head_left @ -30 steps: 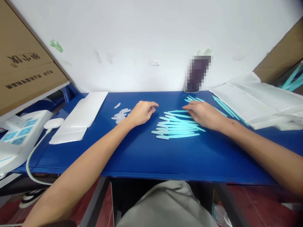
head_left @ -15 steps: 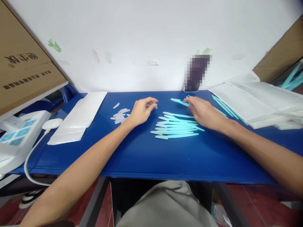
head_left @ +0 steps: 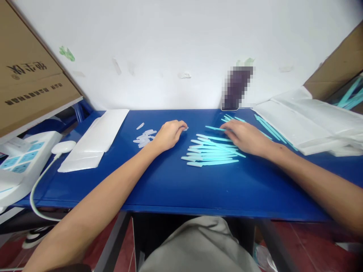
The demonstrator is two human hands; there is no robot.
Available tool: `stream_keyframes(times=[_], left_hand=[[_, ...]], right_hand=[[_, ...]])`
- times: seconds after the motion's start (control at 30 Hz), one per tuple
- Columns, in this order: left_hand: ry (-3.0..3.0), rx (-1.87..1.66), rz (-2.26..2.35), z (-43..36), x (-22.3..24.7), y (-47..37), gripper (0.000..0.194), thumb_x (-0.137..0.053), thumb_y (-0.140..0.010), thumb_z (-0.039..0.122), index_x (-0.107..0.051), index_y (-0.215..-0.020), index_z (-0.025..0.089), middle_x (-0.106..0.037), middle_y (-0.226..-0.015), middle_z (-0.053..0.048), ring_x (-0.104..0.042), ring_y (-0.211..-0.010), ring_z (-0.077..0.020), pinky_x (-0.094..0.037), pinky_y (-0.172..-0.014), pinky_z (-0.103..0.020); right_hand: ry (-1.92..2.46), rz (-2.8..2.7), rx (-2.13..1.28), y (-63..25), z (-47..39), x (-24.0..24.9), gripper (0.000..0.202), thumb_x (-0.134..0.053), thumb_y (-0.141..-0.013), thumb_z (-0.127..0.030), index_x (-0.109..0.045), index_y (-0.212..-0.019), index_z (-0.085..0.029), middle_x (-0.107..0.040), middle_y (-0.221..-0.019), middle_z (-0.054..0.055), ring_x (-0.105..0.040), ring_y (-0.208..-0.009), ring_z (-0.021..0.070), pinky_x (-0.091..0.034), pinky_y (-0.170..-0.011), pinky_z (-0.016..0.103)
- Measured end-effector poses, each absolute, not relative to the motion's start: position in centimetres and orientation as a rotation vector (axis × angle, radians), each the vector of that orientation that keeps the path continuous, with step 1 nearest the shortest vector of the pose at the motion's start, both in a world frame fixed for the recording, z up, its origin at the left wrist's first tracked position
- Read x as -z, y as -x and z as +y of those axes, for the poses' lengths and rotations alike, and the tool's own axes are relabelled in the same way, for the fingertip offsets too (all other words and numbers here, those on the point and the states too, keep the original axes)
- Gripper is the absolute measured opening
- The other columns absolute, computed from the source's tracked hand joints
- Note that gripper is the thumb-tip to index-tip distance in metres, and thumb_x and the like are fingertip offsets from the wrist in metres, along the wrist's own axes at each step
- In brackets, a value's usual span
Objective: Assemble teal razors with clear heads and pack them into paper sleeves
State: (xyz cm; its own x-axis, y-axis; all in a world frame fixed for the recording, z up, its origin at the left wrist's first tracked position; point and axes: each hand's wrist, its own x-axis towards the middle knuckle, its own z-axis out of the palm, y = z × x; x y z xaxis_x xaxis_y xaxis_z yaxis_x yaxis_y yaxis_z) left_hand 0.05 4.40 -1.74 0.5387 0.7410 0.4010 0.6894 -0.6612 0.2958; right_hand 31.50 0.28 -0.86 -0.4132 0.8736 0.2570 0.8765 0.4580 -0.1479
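In the head view my left hand [head_left: 170,135] pinches a small translucent blade cap [head_left: 185,129] between thumb and fingertips. Beside its wrist lies a loose pile of similar caps [head_left: 144,139]. My right hand [head_left: 244,136] is closed on the end of a turquoise eyebrow razor [head_left: 214,128], whose other end points left towards the left hand. Below that hand, a fanned row of eyebrow razors [head_left: 211,150] with whitish ends covers the middle of the table. More turquoise razors [head_left: 227,118] show behind the right hand, partly hidden by it.
White plastic bags [head_left: 314,121] lie at the right, with razors [head_left: 270,128] along their edge. A phone [head_left: 236,88] leans on the wall. On the left are a white sheet [head_left: 95,141], a power strip [head_left: 21,166] with a cable, and a cardboard box [head_left: 34,68].
The right hand has taken hold of a razor and turned it level, pointing left. My left hand has lowered slightly, its fingers closer around the cap.
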Motion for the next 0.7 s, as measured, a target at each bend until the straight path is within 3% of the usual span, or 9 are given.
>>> stream_keyframes(times=[0.2, 0.37, 0.53, 0.7], left_hand=[[-2.744, -0.688, 1.286, 4.7, 1.7, -0.1, 0.023, -0.058, -0.1, 0.022, -0.08, -0.107, 0.016, -0.077, -0.098, -0.011, -0.074, -0.093, -0.0258, -0.057, -0.089, -0.037], [-2.719, -0.95, 1.217, 4.3, 1.7, -0.2, 0.02, -0.059, -0.098, 0.016, -0.078, -0.105, 0.017, -0.08, -0.103, -0.008, -0.076, -0.092, -0.0221, -0.058, -0.09, -0.034], [-2.616, -1.138, 1.178, 3.6, 1.5, -0.6, 0.021, -0.058, -0.102, 0.024, -0.076, -0.113, 0.019, -0.081, -0.106, -0.006, -0.076, -0.094, -0.0203, -0.057, -0.092, -0.031], [-2.415, -1.158, 1.206, 3.5, 1.4, -1.2, 0.018, -0.066, -0.097, 0.03, -0.082, -0.098, 0.02, -0.078, -0.1, -0.005, -0.072, -0.087, -0.0184, -0.058, -0.081, -0.029]], right_hand=[[1.478, -2.446, 0.07, -31.5, 0.2, 0.9, 0.041, -0.041, -0.102, -0.028, -0.074, -0.125, -0.016, -0.07, -0.118, 0.017, -0.07, -0.101, 0.0323, -0.056, -0.086, 0.046], [1.463, -2.454, 0.058, -31.5, 0.2, 0.9, 0.041, -0.042, -0.101, -0.026, -0.074, -0.125, -0.016, -0.071, -0.117, 0.016, -0.069, -0.105, 0.0327, -0.055, -0.089, 0.046], [1.443, -2.457, 0.067, -31.5, 0.2, 0.9, 0.042, -0.041, -0.102, -0.027, -0.075, -0.125, -0.016, -0.071, -0.113, 0.015, -0.07, -0.101, 0.0314, -0.055, -0.087, 0.045], [1.409, -2.448, 0.079, -31.4, 0.1, 0.9, 0.041, -0.042, -0.103, -0.027, -0.076, -0.124, -0.018, -0.072, -0.109, 0.014, -0.069, -0.099, 0.0305, -0.055, -0.084, 0.043]])
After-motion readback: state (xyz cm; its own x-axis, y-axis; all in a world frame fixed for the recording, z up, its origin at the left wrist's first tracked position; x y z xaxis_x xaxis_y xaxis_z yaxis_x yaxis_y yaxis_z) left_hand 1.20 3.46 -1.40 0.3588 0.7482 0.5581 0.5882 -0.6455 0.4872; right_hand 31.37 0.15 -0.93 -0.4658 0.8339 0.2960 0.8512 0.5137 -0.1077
